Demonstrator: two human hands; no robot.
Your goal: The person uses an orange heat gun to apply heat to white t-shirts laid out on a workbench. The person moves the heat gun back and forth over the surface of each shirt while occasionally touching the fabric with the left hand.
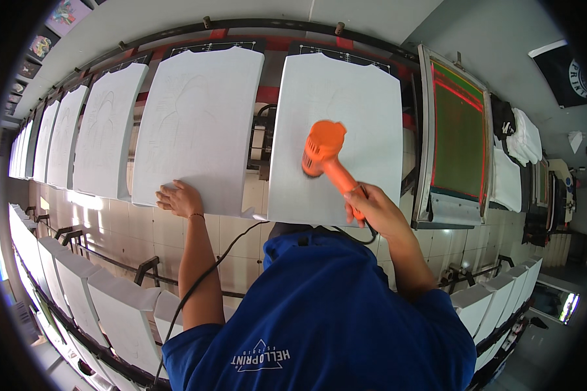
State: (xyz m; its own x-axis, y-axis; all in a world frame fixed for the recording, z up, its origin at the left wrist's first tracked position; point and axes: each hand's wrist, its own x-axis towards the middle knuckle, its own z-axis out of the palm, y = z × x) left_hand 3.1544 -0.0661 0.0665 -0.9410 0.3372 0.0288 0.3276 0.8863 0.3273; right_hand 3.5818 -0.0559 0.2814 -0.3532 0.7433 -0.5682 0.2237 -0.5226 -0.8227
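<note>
My right hand [374,207] is wrapped round the handle of an orange heat gun [326,146]. Its nozzle points down at the white T-shirt [352,98] stretched over a flat board in front of me, close above the cloth. A black cord [225,255] runs from below my right hand, past my waist and over my left forearm. My left hand [179,199] lies with fingers spread on the lower edge of the neighbouring white T-shirt [205,124], which bears faint grey outlines.
More boards with white shirts [107,130] line up leftward along a black rail. A framed printing screen [460,130] with a green mesh stands at the right, beside piled garments [522,137]. Behind me, further white-covered boards [120,303] sit on racks above the tiled floor [241,260].
</note>
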